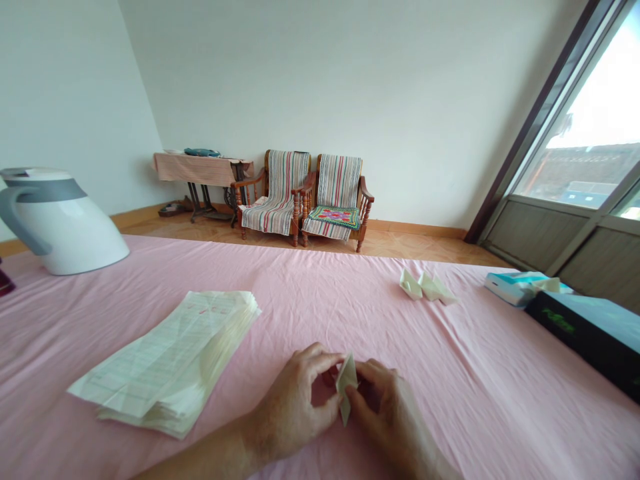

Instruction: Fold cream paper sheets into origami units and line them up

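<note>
A small folded paper (347, 375), pale and pointed at top and bottom, stands on edge between my two hands. My left hand (299, 387) pinches it from the left with thumb and forefinger. From the right, my right hand (383, 400) grips the same piece, its thumb pressed on the near face. To the left lies a thick stack of printed paper sheets (170, 353), creased and a little fanned. Farther off on the right sit folded paper boats (425, 287), close together.
Pink cloth (320, 293) covers the table, with wrinkles. A white and grey jug (75, 227) stands at the far left. On the right are a tissue pack (515, 285) and a black box (575, 333). Two chairs (287, 193) stand by the wall beyond.
</note>
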Motion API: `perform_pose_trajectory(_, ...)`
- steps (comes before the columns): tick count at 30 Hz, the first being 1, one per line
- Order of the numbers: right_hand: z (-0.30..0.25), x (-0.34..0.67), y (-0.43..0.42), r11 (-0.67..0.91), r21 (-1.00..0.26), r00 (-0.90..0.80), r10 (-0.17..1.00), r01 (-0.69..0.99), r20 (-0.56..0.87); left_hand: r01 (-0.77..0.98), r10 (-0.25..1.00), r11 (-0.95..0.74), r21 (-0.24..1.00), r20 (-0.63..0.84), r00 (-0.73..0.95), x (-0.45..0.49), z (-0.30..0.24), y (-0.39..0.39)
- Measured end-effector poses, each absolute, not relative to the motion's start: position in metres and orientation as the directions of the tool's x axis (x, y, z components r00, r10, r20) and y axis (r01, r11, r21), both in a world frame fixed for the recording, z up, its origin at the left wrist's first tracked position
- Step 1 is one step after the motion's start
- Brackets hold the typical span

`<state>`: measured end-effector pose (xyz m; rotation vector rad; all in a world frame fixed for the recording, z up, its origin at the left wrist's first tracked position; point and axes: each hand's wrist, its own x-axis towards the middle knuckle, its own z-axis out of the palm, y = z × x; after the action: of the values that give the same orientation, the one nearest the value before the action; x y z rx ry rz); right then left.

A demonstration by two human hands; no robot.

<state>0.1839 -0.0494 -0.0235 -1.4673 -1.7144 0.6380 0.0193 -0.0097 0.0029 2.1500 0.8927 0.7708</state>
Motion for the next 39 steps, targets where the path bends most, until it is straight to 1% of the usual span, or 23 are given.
perform_pose_trajectory(4, -0.024, 0.185, -0.050, 0.224, -0.656, -0.055, 0.962, 0.721, 0.269, 0.347, 0.770, -0.531, 0.773, 0.268, 0.579, 0.019, 0.002, -0.010)
perform_pose_trajectory(7, -0.024, 0.187, -0.050, 0.241, -0.581, -0.077, 0.953, 0.777, 0.293, 0.341, 0.765, -0.534, 0.774, 0.270, 0.584, 0.017, 0.001, -0.010)
perform_pose_trajectory(9, -0.026, 0.188, -0.051, 0.252, -0.580, -0.088, 0.951, 0.775, 0.295, 0.344, 0.761, -0.537, 0.770, 0.267, 0.591, 0.016, 0.000, -0.010)
perform_pose_trajectory(14, -0.030, 0.190, -0.051, 0.291, -0.638, -0.114, 0.946, 0.713, 0.304, 0.291, 0.735, -0.549, 0.783, 0.287, 0.615, 0.014, -0.003, -0.009)
perform_pose_trajectory(16, -0.027, 0.190, -0.052, 0.306, -0.625, -0.136, 0.943, 0.718, 0.305, 0.279, 0.724, -0.564, 0.777, 0.302, 0.621, 0.013, -0.005, -0.008)
perform_pose_trajectory(18, -0.023, 0.190, -0.054, 0.320, -0.585, -0.175, 0.940, 0.745, 0.292, 0.269, 0.696, -0.600, 0.753, 0.326, 0.640, 0.010, -0.006, -0.008)
perform_pose_trajectory(22, -0.021, 0.189, -0.057, 0.354, -0.447, -0.256, 0.930, 0.821, 0.265, 0.274, 0.592, -0.723, 0.634, 0.366, 0.718, 0.004, -0.005, -0.006)
perform_pose_trajectory(26, -0.033, 0.192, -0.059, 0.404, -0.285, -0.310, 0.895, 0.869, 0.322, 0.307, 0.492, -0.816, 0.489, 0.310, 0.814, -0.001, 0.002, -0.003)
perform_pose_trajectory(28, -0.037, 0.195, -0.061, 0.437, -0.239, -0.343, 0.872, 0.867, 0.349, 0.312, 0.455, -0.844, 0.436, 0.277, 0.846, -0.003, 0.005, -0.003)
perform_pose_trajectory(31, -0.038, 0.199, -0.064, 0.467, -0.236, -0.369, 0.856, 0.852, 0.361, 0.314, 0.418, -0.877, 0.363, 0.255, 0.872, -0.005, 0.006, -0.002)
perform_pose_trajectory(35, -0.033, 0.202, -0.067, 0.499, -0.260, -0.367, 0.829, 0.827, 0.423, 0.288, 0.359, -0.919, 0.268, 0.272, 0.893, -0.008, 0.004, -0.002)
perform_pose_trajectory(39, -0.033, 0.200, -0.066, 0.549, -0.258, -0.405, 0.797, 0.795, 0.449, 0.261, 0.305, -0.946, 0.194, 0.249, 0.919, -0.011, 0.008, -0.003)
